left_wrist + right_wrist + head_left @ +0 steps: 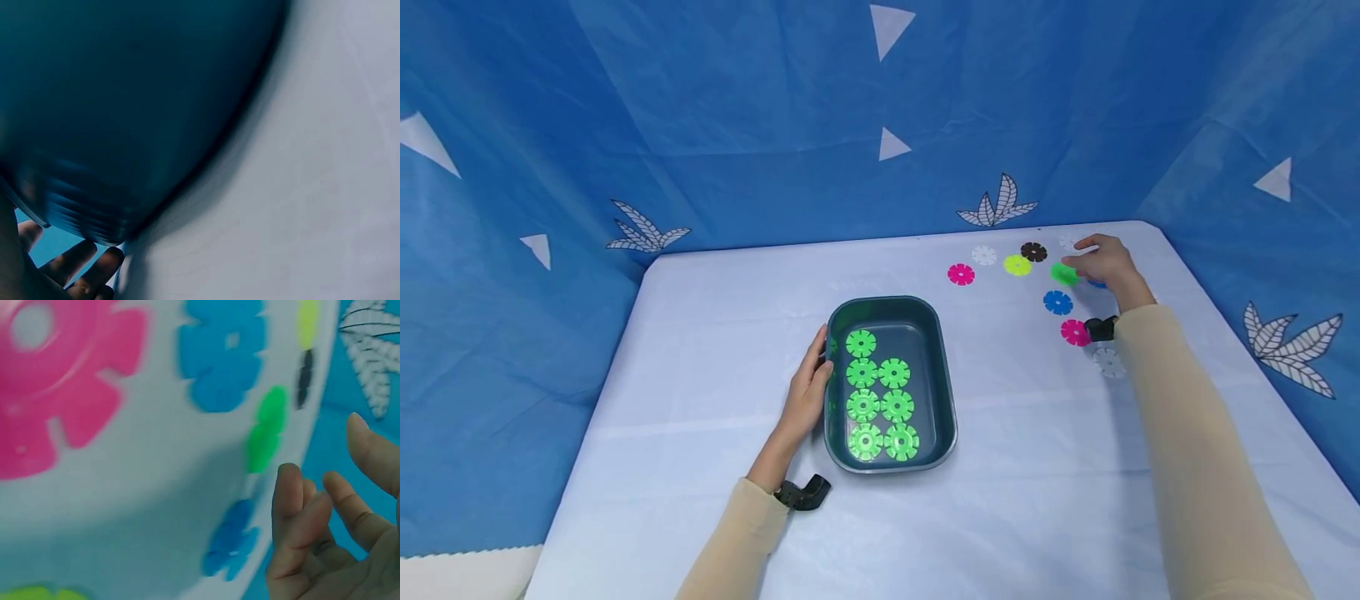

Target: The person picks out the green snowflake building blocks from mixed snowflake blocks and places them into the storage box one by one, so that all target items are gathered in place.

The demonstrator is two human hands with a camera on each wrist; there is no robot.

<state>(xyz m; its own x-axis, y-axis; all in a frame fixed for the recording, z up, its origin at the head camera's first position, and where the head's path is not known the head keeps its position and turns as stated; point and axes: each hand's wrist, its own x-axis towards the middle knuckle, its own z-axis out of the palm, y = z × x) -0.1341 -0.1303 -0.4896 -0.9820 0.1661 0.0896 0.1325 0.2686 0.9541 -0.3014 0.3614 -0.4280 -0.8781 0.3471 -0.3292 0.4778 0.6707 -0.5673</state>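
Observation:
My left hand (pixel 806 393) holds the left side of a dark teal plastic box (pixel 929 367), thumb at the rim and fingers along its outer wall. Several green notched discs (pixel 862 406) lie flat inside the box in two columns. In the left wrist view the fingers (pixel 94 272) show below the box's rim. At the far right, my right hand (pixel 1108 262) is over the table, beside a loose green disc (pixel 1064 274). Its thumb and fingers are apart with nothing between them in the right wrist view.
Around the right hand lie pink (pixel 1075 332), blue (pixel 1057 302), yellow (pixel 1017 265), dark brown (pixel 1033 252) and white discs (pixel 1108 362). Another pink disc (pixel 961 274) is farther left. A blue patterned cloth (pixel 775 125) stands behind the white table (pixel 700 350).

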